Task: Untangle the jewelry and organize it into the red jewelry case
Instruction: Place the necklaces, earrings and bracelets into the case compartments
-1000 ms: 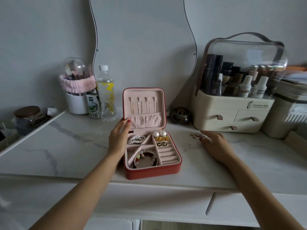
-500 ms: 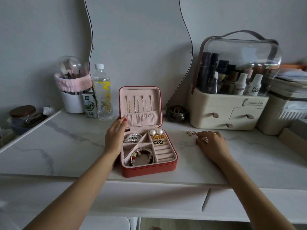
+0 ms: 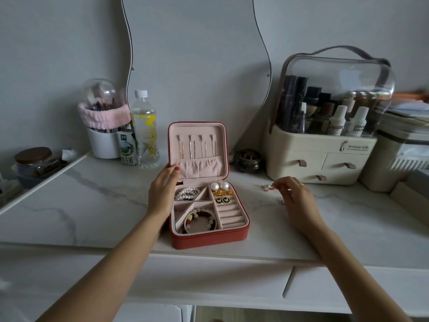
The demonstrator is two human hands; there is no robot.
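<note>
Nearest the front edge of the table (image 3: 69, 205), the red jewelry case (image 3: 209, 239) sits open, its lid upright so every pocket is within reach. In the tray, a beaded bracelet (image 3: 200, 220) fills the front compartment, a pearl strand (image 3: 186, 194) lies in the compartment behind it, and along the right side two black butterfly studs (image 3: 221, 200), gold pieces and a pair of pearl earrings (image 3: 219, 185) sit above the bare ring rolls (image 3: 232, 214). Thin chains (image 3: 197, 146) hang from hooks inside the lid.

The left hand (image 3: 162, 194) rests against the case's left side, fingers relaxed and straight, fingertips at the lid's lower corner; it seems placed there to steady the case and keep the lid up.

To the right of the case, the right hand (image 3: 293, 196) lies low over the table with its fingertips drawn together, pinching a small red-and-gold piece (image 3: 268, 187), probably an earring or ring, that is not yet in the case. This looks like one of the last loose items.

Toward the back edge stand a small bronze pot (image 3: 247, 160), a cream makeup organizer (image 3: 320, 159), a water bottle (image 3: 144, 129) and a white brush cup (image 3: 102, 142).
</note>
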